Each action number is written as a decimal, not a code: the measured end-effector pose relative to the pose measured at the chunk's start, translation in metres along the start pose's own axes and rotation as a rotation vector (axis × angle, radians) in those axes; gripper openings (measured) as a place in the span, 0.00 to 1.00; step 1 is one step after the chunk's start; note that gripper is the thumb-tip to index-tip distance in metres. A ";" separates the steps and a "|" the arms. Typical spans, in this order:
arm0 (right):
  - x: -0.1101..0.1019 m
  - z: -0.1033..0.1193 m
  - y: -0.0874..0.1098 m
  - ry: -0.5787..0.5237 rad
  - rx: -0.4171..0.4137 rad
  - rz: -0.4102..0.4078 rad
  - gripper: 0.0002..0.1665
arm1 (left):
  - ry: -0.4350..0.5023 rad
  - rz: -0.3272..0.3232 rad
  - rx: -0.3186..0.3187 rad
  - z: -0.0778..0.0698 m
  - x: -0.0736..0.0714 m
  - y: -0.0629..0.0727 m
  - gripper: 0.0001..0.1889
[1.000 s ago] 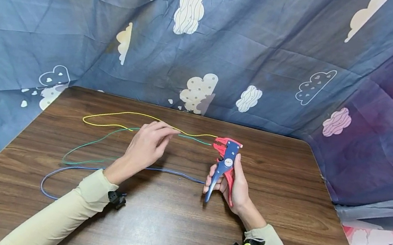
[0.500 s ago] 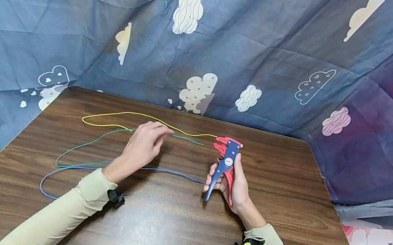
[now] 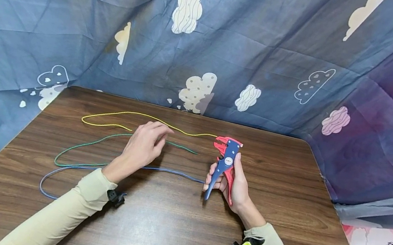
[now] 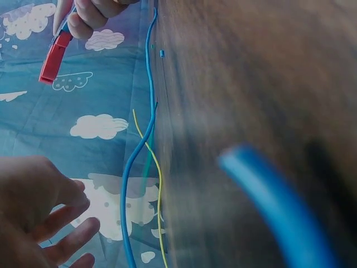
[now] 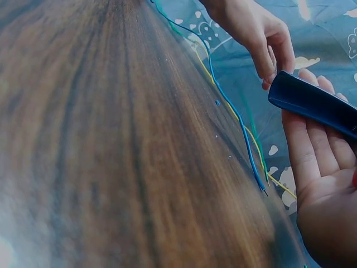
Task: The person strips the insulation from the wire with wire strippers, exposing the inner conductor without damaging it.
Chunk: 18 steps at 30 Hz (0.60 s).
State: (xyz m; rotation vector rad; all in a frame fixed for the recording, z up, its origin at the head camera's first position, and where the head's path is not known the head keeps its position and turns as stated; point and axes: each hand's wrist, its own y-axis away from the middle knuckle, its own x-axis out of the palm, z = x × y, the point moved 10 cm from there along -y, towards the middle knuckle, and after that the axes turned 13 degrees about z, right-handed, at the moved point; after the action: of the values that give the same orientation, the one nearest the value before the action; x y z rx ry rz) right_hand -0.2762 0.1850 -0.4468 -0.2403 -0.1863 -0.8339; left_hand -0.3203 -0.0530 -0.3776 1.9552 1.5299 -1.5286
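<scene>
In the head view my right hand [image 3: 243,189] holds a red and blue wire stripper [image 3: 228,157] by its handles, jaws pointing up and left. My left hand [image 3: 142,144] hovers over the wires, its fingers loosely bent with nothing between them, as the left wrist view also shows. Beneath it runs a green wire [image 3: 81,146], looped to the left, its right end short of the stripper. Farther back lies a yellow wire [image 3: 113,112]; its right end reaches the stripper's head in view, contact unclear. Nearer me is a blue wire [image 3: 169,171], its end showing bare metal in the right wrist view.
A brown wooden table [image 3: 171,230] carries everything, with patterned cloth [image 3: 231,51] hanging behind it and to the sides. Tiny blue insulation scraps [image 4: 162,53] lie on the tabletop. The blue wire's other end [image 4: 268,195] looms close to the left wrist camera.
The green wire's right end has moved left and nearer me, away from the stripper, and has left my left hand's fingers. That hand shifted slightly left. My right hand and the stripper stayed still.
</scene>
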 end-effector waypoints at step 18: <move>-0.008 0.003 0.003 -0.033 -0.019 -0.060 0.51 | 0.053 0.197 -0.064 -0.016 0.021 -0.027 0.18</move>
State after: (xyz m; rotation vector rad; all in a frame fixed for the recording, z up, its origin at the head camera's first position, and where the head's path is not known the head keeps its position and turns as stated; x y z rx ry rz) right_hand -0.2797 0.1934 -0.4465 -0.2679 -0.2178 -0.8922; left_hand -0.3348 -0.0182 -0.3773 2.0560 1.3421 -1.3415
